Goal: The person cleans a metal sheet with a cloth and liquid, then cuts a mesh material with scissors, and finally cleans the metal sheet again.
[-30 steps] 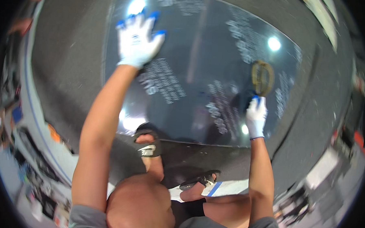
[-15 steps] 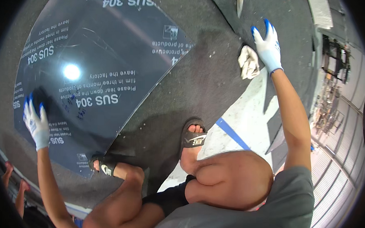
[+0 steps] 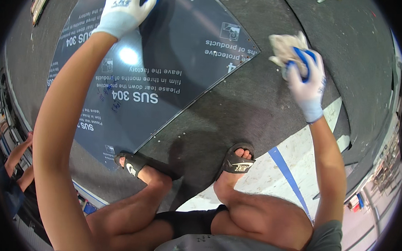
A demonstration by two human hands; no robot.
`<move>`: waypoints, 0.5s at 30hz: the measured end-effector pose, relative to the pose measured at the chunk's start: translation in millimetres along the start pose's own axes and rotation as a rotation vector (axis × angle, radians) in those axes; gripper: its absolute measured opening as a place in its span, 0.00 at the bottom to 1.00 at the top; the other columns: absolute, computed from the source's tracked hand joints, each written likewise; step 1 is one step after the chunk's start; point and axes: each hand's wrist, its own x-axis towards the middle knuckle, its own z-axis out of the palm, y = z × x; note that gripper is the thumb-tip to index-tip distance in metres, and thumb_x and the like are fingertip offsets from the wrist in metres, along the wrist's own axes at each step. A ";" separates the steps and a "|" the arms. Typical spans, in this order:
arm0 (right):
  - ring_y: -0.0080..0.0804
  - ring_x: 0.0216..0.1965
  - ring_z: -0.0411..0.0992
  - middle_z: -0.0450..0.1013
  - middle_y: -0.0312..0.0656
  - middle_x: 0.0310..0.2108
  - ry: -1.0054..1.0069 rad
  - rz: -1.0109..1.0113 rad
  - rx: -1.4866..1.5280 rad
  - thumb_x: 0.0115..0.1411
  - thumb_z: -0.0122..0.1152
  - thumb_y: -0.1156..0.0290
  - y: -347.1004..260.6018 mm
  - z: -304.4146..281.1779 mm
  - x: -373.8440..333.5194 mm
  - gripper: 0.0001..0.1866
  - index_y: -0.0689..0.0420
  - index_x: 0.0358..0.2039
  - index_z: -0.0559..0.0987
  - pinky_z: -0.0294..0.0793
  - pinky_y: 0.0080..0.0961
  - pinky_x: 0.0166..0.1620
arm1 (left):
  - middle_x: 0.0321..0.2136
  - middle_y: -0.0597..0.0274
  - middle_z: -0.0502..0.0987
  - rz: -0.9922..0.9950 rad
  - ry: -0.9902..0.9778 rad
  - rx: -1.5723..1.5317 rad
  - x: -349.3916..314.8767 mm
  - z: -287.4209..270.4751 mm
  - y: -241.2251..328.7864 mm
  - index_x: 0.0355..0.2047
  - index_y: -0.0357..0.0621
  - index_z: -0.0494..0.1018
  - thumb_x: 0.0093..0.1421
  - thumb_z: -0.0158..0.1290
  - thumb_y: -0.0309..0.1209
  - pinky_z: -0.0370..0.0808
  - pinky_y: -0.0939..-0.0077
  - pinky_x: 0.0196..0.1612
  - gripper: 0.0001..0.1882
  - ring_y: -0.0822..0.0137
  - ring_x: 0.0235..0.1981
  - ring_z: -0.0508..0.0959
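A dark sheet of metal under printed protective film (image 3: 177, 48) lies flat at the left and middle. Over its far part is my left hand (image 3: 125, 12), in a white glove with blue fingertips, thumb spread from the fingers. The top of the picture cuts off some of those fingers; whether they touch the film I cannot tell. My right hand (image 3: 308, 85), gloved the same way, closes its fingers on a crumpled off-white rag (image 3: 283, 46), just right of the sheet's right corner.
Dark matting (image 3: 196, 125) surrounds the sheet. A white floor strip with a blue line (image 3: 289, 169) runs by my right foot. My sandalled left foot (image 3: 138, 165) is beside the sheet's near corner. Another person's bare limbs (image 3: 20, 162) show at the far left.
My left hand has moved from the sheet's left side up to its far part. My right hand has taken hold of the rag, which lay beside it on the matting. The view has shifted.
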 end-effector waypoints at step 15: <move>0.54 0.62 0.68 0.72 0.51 0.62 -0.091 -0.525 -0.290 0.70 0.54 0.55 -183.7 196.1 286.8 0.26 0.52 0.64 0.76 0.62 0.57 0.65 | 0.76 0.60 0.63 -0.287 0.232 0.003 -78.2 50.8 -78.9 0.73 0.69 0.68 0.71 0.51 0.51 0.50 0.43 0.78 0.31 0.48 0.76 0.61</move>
